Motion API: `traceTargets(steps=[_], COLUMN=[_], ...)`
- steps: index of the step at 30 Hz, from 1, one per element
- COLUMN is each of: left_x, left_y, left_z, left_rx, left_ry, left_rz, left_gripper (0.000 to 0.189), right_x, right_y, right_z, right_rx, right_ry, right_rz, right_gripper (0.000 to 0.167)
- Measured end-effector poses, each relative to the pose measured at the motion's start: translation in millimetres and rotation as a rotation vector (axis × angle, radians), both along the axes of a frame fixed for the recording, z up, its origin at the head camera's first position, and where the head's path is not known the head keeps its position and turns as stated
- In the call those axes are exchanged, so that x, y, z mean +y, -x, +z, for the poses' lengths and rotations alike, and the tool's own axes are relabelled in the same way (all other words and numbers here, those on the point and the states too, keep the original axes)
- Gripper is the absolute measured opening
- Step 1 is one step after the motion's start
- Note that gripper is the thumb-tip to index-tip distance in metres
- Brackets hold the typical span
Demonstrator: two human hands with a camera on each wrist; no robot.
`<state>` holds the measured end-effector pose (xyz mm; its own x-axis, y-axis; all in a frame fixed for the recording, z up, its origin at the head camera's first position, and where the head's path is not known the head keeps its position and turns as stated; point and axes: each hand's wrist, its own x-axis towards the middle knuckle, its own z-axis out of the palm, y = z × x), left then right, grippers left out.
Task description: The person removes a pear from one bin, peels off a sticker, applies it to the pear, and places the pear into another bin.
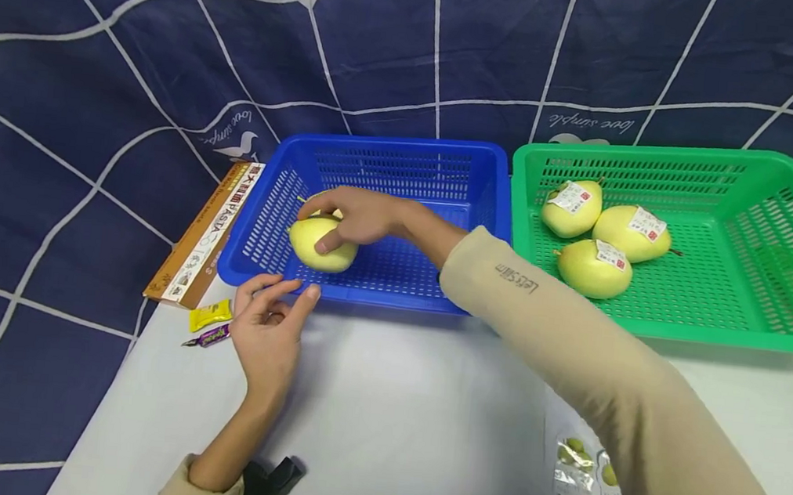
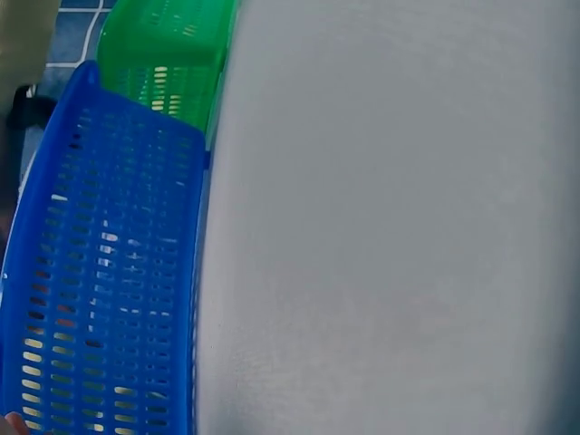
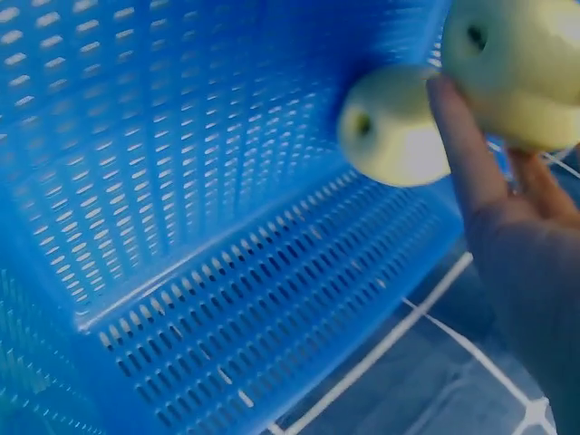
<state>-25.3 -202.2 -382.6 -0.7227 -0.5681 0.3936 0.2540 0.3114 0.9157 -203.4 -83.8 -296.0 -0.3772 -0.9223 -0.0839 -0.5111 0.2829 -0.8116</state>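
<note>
In the blue basket point(image 1: 392, 298), my right hand point(image 1: 367, 217) grips a yellow pear point(image 1: 315, 247), thumb on its near side and fingers over the far side. A second pear point(image 3: 394, 136) lies in the same basket, mostly hidden behind the hand in the head view. The right wrist view shows the held pear point(image 3: 512, 77) higher than the other, against the basket's end. My left hand point(image 1: 268, 338) is at the basket's near left corner, its fingers loosely bent and fingertips right at the rim.
Right of the blue basket stands a green basket point(image 1: 679, 331) with three stickered pears point(image 1: 627, 232). A pasta box point(image 1: 202, 238), a yellow packet point(image 1: 210, 314) and a purple wrapper point(image 1: 212, 335) lie at left. Pear-printed packets point(image 1: 575, 471) lie near the right forearm; a dark object point(image 1: 273, 480) near the left wrist.
</note>
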Motion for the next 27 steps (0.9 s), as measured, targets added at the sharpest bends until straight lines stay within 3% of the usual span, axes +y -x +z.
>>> traceTargets(steps=[6,9,15,20,24,27], left_x=[11.8,15.2,15.9,13.4,5.9,2.8], left_y=[-5.2,-6.3,-6.5,-7.2,-3.7,-1.5], left_z=[21.4,26.5,26.4,24.3,12.0,5.2], left_rx=[-0.001,-0.008,-0.012,-0.006,-0.015,-0.024], left_ry=[0.017,0.025,0.017,0.010,0.018,0.021], left_rz=[0.011,0.006,-0.008,-0.011,-0.010,-0.010], left_gripper=[0.020,0.021,0.021,0.021,0.022,0.022], right_x=[36,58,108,145,170,185], right_y=[-14.2,-26.0,-55.3,-85.9,-112.2,-132.7], right_z=[21.8,26.4,25.1,19.3,7.0,-3.6], right_rx=[0.022,0.009,0.017,-0.109,-0.262,-0.278], right_ry=[0.050,0.095,0.177,0.204,0.211,0.165], right_rz=[-0.090,-0.148,-0.267,-0.345,-0.365,-0.386], right_gripper=[0.049,0.049,0.052,0.060,0.061,0.059])
